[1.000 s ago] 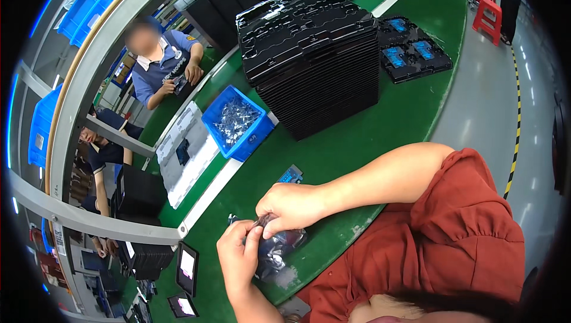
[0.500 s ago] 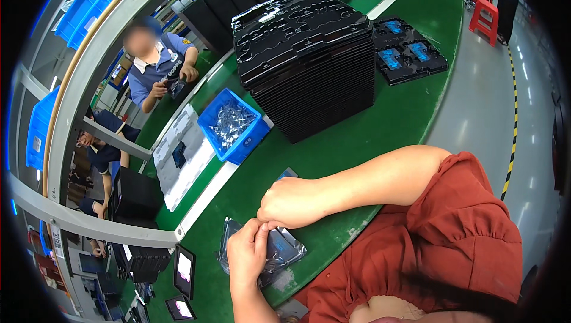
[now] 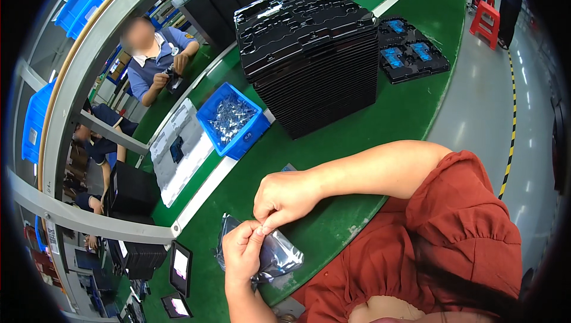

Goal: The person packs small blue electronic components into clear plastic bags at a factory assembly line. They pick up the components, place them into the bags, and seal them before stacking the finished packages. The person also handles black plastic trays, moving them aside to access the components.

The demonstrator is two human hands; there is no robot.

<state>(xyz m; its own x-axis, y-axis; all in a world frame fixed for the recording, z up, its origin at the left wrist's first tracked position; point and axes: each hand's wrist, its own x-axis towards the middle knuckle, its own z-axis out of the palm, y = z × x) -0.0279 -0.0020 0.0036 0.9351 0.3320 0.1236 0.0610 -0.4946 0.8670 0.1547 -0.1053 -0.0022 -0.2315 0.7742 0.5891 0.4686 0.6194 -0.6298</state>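
My left hand (image 3: 241,250) and my right hand (image 3: 288,197) are closed, with their pinched fingertips meeting low over the green table. Whatever sits between the fingertips is too small to make out. Right under them lies a shiny, clear plastic bag (image 3: 279,255) with something dark inside, partly covered by my left hand. Just beyond my right wrist a small bluish piece (image 3: 289,167) shows, mostly hidden by the arm.
A tall stack of black plastic trays (image 3: 309,67) stands beyond my hands. Left of it is a blue bin (image 3: 247,143) full of small shiny parts. Black trays with blue pieces (image 3: 414,64) lie at the far right. A co-worker (image 3: 156,61) sits across the table (image 3: 333,145).
My right hand has turned slightly, and both hands stay pinched together. The bag looks shinier, its dark contents less plain. The co-worker across has raised both hands nearer together.
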